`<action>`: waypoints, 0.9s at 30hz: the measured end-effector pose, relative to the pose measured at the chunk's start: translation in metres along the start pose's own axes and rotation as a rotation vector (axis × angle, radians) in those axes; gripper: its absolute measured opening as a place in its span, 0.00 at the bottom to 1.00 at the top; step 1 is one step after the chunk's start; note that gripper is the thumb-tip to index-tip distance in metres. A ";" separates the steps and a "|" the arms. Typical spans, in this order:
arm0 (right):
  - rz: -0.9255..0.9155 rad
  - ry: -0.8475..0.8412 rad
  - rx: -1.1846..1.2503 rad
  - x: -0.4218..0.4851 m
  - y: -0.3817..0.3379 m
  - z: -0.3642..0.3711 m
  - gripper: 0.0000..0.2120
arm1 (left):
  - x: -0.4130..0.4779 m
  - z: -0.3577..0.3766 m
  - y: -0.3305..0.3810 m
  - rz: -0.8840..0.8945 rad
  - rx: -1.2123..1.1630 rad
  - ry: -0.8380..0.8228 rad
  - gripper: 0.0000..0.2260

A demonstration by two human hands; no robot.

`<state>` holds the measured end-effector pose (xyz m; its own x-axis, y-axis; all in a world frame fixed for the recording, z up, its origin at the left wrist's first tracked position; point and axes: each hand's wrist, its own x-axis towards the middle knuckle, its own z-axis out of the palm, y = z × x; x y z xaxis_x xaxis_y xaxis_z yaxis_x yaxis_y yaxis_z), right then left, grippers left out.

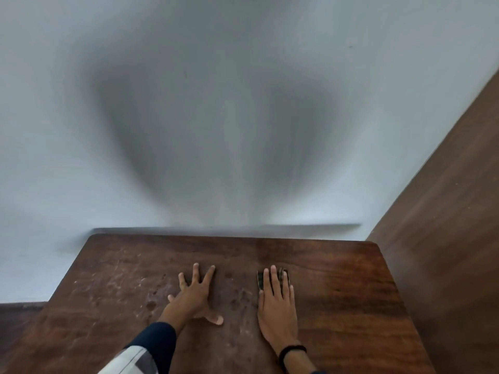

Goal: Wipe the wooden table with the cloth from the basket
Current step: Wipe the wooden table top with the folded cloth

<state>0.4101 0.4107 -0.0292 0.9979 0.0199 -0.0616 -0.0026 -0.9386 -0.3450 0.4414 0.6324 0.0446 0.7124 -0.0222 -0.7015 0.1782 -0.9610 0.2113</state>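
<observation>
Two hands lie flat on the wooden table (337, 306) in the head view, both near its middle and well apart from each other. The left hand (195, 295) rests palm down with fingers spread wide and thumb out to the side, holding nothing. The right hand (276, 300) presses down with fingers straight and close together on the cloth (260, 282), gripping nothing.

That cloth is a small dark checked pad. It shows only beside and beyond the fingertips, right of the table's centre. Its visible far edge runs roughly parallel to the table's far edge. The palm hides its near end, so its long axis cannot be told.

Beyond the fingertips a broad strip of bare wood runs to the far edge, which sits against a pale wall (67, 130) and ends in two rounded corners. A brown wooden panel (445, 225) stands just beside the right edge. The left edge is open, with dark floor (16, 319) below it. Pale spots and smears mark the wood around the left hand. Right of the cloth the wood shows few marks.

A black band (293, 350) circles the right wrist, and a dark sleeve (155, 342) covers the left forearm.
</observation>
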 end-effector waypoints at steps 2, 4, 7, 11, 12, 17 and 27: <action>-0.095 -0.068 0.018 -0.028 -0.002 0.000 0.27 | -0.002 0.000 -0.008 0.014 0.039 -0.016 0.63; -0.196 -0.144 0.002 -0.028 0.003 -0.006 0.25 | -0.004 0.000 -0.009 0.030 0.060 -0.006 0.63; -0.333 -0.182 -0.078 0.026 0.007 -0.026 0.25 | -0.003 0.000 -0.012 0.045 0.065 0.023 0.63; -0.213 -0.203 -0.064 0.120 -0.009 -0.038 0.26 | -0.002 0.000 -0.015 0.057 0.052 0.026 0.64; -0.207 -0.213 -0.075 0.131 -0.015 -0.037 0.26 | -0.002 0.000 -0.015 0.053 0.052 0.020 0.64; -0.256 -0.216 -0.026 0.079 -0.015 -0.023 0.26 | -0.002 0.000 -0.015 0.051 0.063 -0.003 0.64; -0.752 -0.295 -0.203 -0.034 0.030 -0.036 0.25 | 0.000 0.002 -0.013 0.033 0.064 -0.009 0.64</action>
<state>0.3784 0.3699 -0.0034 0.6707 0.7294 -0.1348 0.6979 -0.6821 -0.2185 0.4374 0.6447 0.0402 0.7108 -0.0568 -0.7011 0.1101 -0.9755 0.1907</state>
